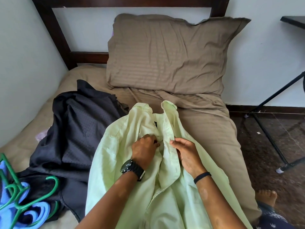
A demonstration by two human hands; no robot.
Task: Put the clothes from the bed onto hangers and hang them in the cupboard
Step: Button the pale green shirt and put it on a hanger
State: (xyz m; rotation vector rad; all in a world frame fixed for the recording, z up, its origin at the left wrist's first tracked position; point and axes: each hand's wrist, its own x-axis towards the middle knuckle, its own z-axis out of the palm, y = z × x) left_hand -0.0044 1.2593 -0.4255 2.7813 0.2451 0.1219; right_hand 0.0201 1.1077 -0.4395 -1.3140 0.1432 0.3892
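A pale green shirt lies front up on the bed, collar toward the pillow. My left hand, with a black watch on its wrist, pinches the shirt's left front edge near the chest. My right hand holds the button placket just beside it, thumb on top. A dark grey garment lies crumpled to the left of the shirt. Green and blue plastic hangers are piled at the bottom left corner, partly on dark cloth.
A brown striped pillow leans against the dark wooden headboard. A wall runs along the bed's left side. A black metal table frame stands on the dark floor to the right. My bare foot is by the bed's edge.
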